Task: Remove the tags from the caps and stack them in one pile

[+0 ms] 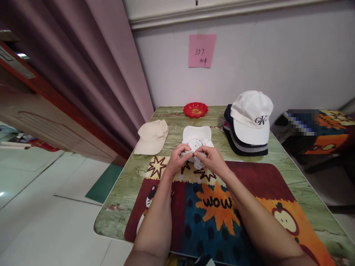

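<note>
Left hand and right hand, both closed in tight pinches, have the white baseball cap by its near edge, six o'clock! Brim points to twelve, toward the scalloped red dish; beige cap at nine, cap stack at two.

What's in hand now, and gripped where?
A white cap; the left hand and right hand pinch it by its back strap.

I watch through one head-worn camera, facing forward and down from close over the table toward the wall beyond.
</note>
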`<state>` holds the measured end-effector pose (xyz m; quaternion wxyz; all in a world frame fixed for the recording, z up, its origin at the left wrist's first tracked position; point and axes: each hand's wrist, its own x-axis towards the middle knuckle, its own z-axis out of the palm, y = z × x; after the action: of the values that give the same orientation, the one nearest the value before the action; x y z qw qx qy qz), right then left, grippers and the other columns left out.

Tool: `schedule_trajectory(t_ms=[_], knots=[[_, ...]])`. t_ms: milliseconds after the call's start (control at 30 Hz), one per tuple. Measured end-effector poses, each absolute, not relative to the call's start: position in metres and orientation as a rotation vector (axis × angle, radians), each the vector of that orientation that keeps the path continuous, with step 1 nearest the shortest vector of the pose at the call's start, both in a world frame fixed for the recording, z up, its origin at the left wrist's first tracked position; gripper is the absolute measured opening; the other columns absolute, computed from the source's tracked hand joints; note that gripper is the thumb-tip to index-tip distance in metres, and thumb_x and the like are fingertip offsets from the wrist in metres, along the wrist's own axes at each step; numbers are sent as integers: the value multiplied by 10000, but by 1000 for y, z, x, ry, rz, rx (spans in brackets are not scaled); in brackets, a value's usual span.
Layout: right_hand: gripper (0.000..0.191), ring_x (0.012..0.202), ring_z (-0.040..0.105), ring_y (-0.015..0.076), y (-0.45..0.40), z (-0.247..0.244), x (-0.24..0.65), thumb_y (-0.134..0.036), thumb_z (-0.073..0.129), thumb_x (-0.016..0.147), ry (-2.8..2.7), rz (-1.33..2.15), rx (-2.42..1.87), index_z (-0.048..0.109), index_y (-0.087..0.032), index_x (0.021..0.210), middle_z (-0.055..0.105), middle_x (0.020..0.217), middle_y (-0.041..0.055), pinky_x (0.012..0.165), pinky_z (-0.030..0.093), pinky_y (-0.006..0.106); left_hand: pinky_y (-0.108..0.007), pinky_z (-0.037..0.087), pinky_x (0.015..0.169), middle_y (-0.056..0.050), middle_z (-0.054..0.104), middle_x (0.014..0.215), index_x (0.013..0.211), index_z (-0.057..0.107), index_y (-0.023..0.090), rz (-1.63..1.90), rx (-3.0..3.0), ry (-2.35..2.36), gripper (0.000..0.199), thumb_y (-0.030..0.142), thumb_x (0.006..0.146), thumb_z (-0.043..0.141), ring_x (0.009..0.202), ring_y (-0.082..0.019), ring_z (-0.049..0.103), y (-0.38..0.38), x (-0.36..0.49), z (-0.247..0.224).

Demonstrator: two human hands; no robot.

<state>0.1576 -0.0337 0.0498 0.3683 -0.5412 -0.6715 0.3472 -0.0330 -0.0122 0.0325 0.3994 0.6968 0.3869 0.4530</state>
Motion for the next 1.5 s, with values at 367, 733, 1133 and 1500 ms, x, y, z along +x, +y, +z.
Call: schedule_trajectory(t_ms=[367, 733, 1133, 1500], knots=[[277, 566, 510, 141, -32, 43, 158, -435, 589, 865, -1756, 894, -1400, 751, -210, 873, 637, 612, -7, 538, 332, 233, -352, 430, 946, -61, 611, 958, 809, 645, 180, 1144, 1756, 983, 205, 375, 834, 702, 972, -210, 575, -10, -32, 28], [263, 573, 530, 152, -33, 43, 157, -422, 583, 868, -1773, 881, -1428, 752, -221, 869, 634, 595, -9, 554, 343, 243, -339, 443, 910, -55, 611, 930, 786, 627, 184, 1137, 1759, 995, 224, 391, 828, 705, 934, -203, 575, -10, -31, 26], [257, 562, 537, 147, -33, 45, 157, -403, 569, 877, -1795, 909, -1423, 747, -218, 871, 665, 619, -4, 564, 351, 244, -351, 453, 904, -68, 632, 933, 789, 629, 186, 1118, 1831, 992, 198, 372, 839, 671, 934, -214, 592, -9, -32, 27], [300, 571, 527, 145, -33, 50, 161, -449, 573, 888, -1804, 859, -1382, 743, -207, 840, 647, 621, -3, 552, 343, 240, -367, 462, 911, -75, 667, 936, 761, 650, 193, 1183, 1843, 1046, 213, 382, 859, 652, 952, -223, 611, -11, -31, 29]])
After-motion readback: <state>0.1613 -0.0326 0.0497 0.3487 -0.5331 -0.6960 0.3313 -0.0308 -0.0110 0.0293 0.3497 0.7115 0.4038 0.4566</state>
